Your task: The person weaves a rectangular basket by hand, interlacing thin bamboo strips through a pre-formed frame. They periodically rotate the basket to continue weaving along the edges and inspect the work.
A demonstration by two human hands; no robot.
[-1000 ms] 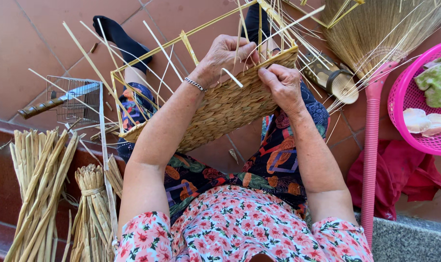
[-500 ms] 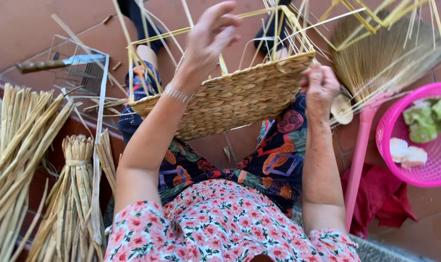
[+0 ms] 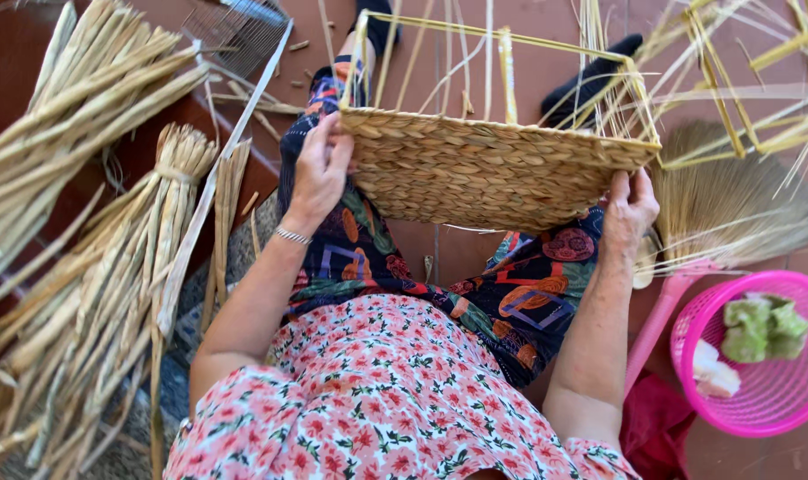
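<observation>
Woven straw-coloured rectangular basket (image 3: 493, 173), one, is gripped at either end by the left hand (image 3: 319, 169) and right hand (image 3: 629, 209); two dried reed bundles (image 3: 110, 267) lie beside one pink plastic basket (image 3: 782, 404).

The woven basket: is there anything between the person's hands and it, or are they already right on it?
Nothing visible stands between. The left hand grips the left end of the half-woven basket and the right hand holds its right end, both touching the weave directly. Loose straw bundles lie off to the left, apart from it.
</observation>
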